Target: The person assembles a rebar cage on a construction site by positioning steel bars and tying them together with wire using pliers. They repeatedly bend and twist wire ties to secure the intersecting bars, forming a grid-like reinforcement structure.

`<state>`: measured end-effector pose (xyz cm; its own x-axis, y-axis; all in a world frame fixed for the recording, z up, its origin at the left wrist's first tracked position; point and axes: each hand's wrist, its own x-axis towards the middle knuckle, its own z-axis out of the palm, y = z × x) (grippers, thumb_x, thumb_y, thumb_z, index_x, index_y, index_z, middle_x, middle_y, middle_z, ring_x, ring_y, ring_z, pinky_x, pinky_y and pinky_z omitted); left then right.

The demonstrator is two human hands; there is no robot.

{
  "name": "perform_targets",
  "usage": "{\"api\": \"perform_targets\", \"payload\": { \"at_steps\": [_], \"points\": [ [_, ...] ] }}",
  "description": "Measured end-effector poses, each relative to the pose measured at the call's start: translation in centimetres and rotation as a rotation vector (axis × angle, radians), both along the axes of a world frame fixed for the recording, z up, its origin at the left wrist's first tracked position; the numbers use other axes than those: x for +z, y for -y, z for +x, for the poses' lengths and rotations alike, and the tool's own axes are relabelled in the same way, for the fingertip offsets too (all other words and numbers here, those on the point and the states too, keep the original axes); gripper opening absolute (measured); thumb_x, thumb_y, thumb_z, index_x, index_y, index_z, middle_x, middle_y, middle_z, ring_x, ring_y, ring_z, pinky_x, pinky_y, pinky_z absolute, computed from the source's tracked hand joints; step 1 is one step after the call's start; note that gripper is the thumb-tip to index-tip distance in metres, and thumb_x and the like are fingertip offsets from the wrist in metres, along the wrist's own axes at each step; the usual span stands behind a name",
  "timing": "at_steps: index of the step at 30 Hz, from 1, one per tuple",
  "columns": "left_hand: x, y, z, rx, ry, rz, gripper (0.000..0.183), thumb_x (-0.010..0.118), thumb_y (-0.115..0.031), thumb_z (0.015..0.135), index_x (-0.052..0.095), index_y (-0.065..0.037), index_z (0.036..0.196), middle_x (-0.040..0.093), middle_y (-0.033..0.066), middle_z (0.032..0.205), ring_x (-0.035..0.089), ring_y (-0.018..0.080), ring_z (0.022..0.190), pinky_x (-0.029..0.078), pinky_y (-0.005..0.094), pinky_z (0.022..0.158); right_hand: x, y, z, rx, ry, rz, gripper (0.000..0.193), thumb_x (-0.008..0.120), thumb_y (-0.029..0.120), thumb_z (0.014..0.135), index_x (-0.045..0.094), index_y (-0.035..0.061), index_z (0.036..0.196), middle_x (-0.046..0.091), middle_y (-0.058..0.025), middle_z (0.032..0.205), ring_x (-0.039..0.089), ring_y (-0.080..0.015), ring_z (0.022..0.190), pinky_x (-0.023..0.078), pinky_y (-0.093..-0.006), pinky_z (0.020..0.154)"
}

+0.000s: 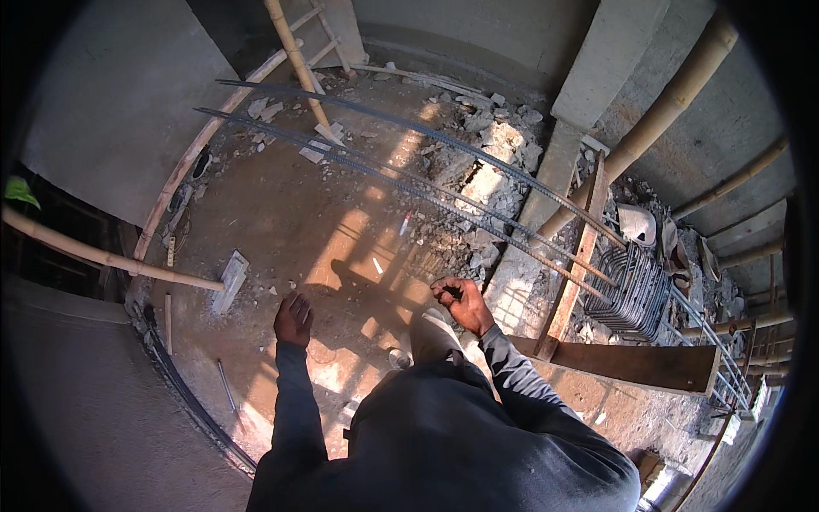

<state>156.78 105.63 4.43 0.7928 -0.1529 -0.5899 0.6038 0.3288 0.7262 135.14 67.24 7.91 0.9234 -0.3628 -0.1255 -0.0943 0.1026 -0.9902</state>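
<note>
My left hand (293, 319) hangs over the dirt floor with its fingers loosely bent and slightly apart; nothing shows in it. My right hand (463, 305) is in front of my body, its fingers curled in toward the thumb. Whatever the right fingers hold, if anything, is too small to make out. Long ribbed steel bars (426, 189) stretch across the space beyond my hands, untouched. Their right ends run into a bundle of bent steel stirrups (630, 294), which rests by a wooden plank (580, 256).
Broken concrete rubble (503, 162) lies along the far wall. A bamboo pole (674, 107) leans at the right, another (111, 253) juts in from the left. A wooden board (631, 365) stands on edge at the right. A thin rod (227, 384) lies on the floor at the left.
</note>
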Motion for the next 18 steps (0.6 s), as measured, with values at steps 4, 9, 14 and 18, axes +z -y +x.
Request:
{"api": "perform_targets", "payload": {
  "at_steps": [4,9,14,18],
  "points": [
    [-0.1,6.1,7.6,-0.062,-0.003,-0.127,0.059,0.058,-0.051,0.102,0.052,-0.012,0.146,0.052,0.0084,0.148,0.051,0.0265,0.132,0.044,0.045,0.108,5.0,5.4,10.5,-0.069,0.01,-0.292,0.022,0.063,0.011,0.098,0.07,-0.0059,0.111,0.074,-0.0123,0.095,0.068,-0.0174,0.088,0.054,-0.0328,0.081],
    [-0.6,14.1,18.4,-0.139,0.048,-0.204,0.077,0.057,-0.058,0.101,0.036,-0.012,0.158,0.041,0.0139,0.161,0.042,0.0318,0.146,0.04,0.0497,0.114,4.6,15.9,26.4,-0.147,0.062,-0.654,0.03,0.064,0.015,0.097,0.07,-0.0031,0.121,0.075,-0.0197,0.109,0.072,-0.0317,0.098,0.055,-0.038,0.09],
    [0.4,20.1,30.0,-0.087,0.082,-0.105,0.088,0.055,-0.063,0.1,0.025,-0.009,0.163,0.037,0.0146,0.164,0.039,0.0344,0.149,0.036,0.0528,0.117,-1.9,25.2,41.5,-0.166,-0.102,-1.195,0.027,0.064,0.027,0.099,0.071,0.0075,0.117,0.068,-0.0196,0.122,0.068,-0.0454,0.102,0.054,-0.0489,0.093],
    [-0.5,23.1,37.3,-0.056,0.026,-0.137,0.086,0.054,-0.062,0.101,0.027,-0.009,0.162,0.04,0.0138,0.163,0.044,0.0348,0.144,0.039,0.0542,0.115,-5.5,26.6,46.4,0.129,-0.324,-0.876,0.047,0.051,0.05,0.103,0.074,0.0103,0.114,0.072,-0.0241,0.11,0.066,-0.0432,0.111,0.053,-0.0508,0.094]
  ]
}}
